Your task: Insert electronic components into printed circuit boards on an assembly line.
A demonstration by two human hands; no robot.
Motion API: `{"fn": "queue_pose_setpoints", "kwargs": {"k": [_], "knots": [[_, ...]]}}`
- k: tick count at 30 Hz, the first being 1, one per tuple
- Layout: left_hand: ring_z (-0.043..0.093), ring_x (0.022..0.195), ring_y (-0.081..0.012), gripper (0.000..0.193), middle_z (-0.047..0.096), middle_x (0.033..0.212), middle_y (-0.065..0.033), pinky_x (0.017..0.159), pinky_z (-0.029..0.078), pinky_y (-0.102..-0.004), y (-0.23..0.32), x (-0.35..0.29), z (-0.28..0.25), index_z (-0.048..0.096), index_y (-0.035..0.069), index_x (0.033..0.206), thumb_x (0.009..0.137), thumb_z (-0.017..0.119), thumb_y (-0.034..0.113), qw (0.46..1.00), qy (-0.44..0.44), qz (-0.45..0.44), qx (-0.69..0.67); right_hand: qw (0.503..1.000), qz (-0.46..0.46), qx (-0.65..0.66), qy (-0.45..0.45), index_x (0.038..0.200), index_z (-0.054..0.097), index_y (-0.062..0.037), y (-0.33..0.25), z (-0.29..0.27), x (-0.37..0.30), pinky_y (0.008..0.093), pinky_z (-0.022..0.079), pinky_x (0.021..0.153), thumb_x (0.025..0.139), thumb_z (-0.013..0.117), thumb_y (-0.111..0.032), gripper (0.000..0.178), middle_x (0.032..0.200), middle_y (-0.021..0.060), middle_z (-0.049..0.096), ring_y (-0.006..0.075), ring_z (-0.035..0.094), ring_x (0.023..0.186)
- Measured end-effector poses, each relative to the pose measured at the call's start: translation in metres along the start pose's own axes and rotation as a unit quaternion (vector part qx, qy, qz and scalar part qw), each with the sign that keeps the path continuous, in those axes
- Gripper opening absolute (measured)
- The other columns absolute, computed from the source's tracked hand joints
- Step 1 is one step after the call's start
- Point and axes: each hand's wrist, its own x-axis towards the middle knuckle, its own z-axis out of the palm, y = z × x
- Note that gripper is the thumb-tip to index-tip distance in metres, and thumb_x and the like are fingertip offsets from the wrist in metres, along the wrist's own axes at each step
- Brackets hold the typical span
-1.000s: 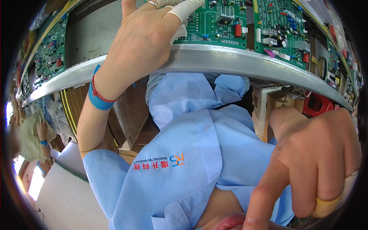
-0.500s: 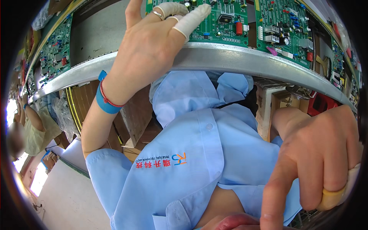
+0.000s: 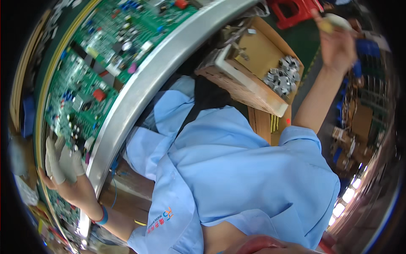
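Observation:
My left hand (image 3: 72, 182) is at the lower left, with pale finger cots on some fingers and a blue band at the wrist. Its fingers are stretched out and apart over the end of a green circuit board (image 3: 80, 99) that carries many small components. The fingertips look to be at the board's edge; whether they press on it I cannot tell. Far off at the upper right, my right hand (image 3: 338, 48) is raised away from the boards. Motion blurs its fingers, and a pale and yellowish covering shows near their tips.
A second circuit board (image 3: 139, 27) lies farther up the line, behind a curved-looking metal rail (image 3: 146, 78). Beside me stands an open cardboard box (image 3: 262, 42) with several small grey metal parts (image 3: 284, 78). A red plastic stool (image 3: 292, 15) is beyond it, and loaded shelving (image 3: 359, 114) at the right.
The view has swung toward my right. My right hand has gone from close by at the lower right out to the upper right. My left hand now appears at the lower left.

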Motion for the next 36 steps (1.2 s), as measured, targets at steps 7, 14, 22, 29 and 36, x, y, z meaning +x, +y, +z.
{"fn": "queue_pose_setpoints", "kwargs": {"k": [7, 14, 22, 29, 36], "knots": [[0.062, 0.112, -0.0174, 0.045, 0.070, 0.119, -0.0042, 0.117, 0.018, -0.0456, -0.002, 0.015, 0.005, 0.056, 0.009, 0.135, 0.093, 0.066, 0.021, 0.999, 0.022, 0.041, -0.023, 0.684, 0.390, -0.614, 0.059, 0.107, 0.072, -0.0088, 0.160, -0.112, -0.104, 0.0390, 0.051, 0.089, 0.079, 0.069, -0.025, 0.032, 0.104, 0.0187, 0.070, 0.0344, 0.067, 0.102], [0.061, 0.114, -0.0176, 0.045, 0.069, 0.119, -0.0039, 0.117, 0.018, -0.0457, 0.005, 0.008, -0.002, 0.056, 0.009, 0.135, 0.093, 0.066, 0.019, 0.999, 0.017, 0.034, 0.004, 0.611, 0.427, -0.650, 0.148, 0.120, 0.064, -0.0041, 0.229, -0.114, -0.122, 0.0485, 0.048, 0.095, 0.084, 0.054, -0.018, 0.040, 0.120, 0.0237, 0.064, 0.0371, 0.063, 0.112], [0.062, 0.111, -0.0158, 0.044, 0.069, 0.121, -0.0049, 0.119, 0.018, -0.0423, -0.021, -0.011, 0.004, 0.055, 0.010, 0.137, 0.095, 0.063, 0.021, 0.999, 0.005, -0.051, 0.001, 0.582, 0.458, -0.582, 0.335, 0.114, 0.065, -0.0012, 0.230, -0.200, -0.188, 0.0457, 0.049, 0.094, 0.086, 0.057, -0.029, 0.040, 0.125, 0.0244, 0.060, 0.0380, 0.059, 0.116], [0.062, 0.110, -0.0151, 0.043, 0.069, 0.121, -0.0051, 0.118, 0.018, -0.0429, 0.002, 0.010, 0.008, 0.055, 0.010, 0.137, 0.096, 0.062, 0.021, 1.000, 0.001, 0.013, -0.002, 0.774, 0.385, -0.272, 0.423, 0.112, 0.068, -0.0027, 0.216, -0.163, -0.163, 0.0338, 0.052, 0.080, 0.091, 0.061, -0.026, 0.032, 0.096, 0.0171, 0.072, 0.0234, 0.071, 0.082], [0.063, 0.110, -0.0152, 0.043, 0.069, 0.120, -0.0049, 0.118, 0.018, -0.0426, -0.007, 0.005, 0.009, 0.056, 0.010, 0.137, 0.096, 0.062, 0.021, 1.000, 0.017, -0.006, -0.023, 0.754, 0.288, -0.526, 0.268, 0.109, 0.071, -0.0064, 0.220, -0.138, -0.138, 0.0376, 0.052, 0.087, 0.084, 0.066, -0.025, 0.031, 0.099, 0.0147, 0.073, 0.0292, 0.070, 0.093]]}}
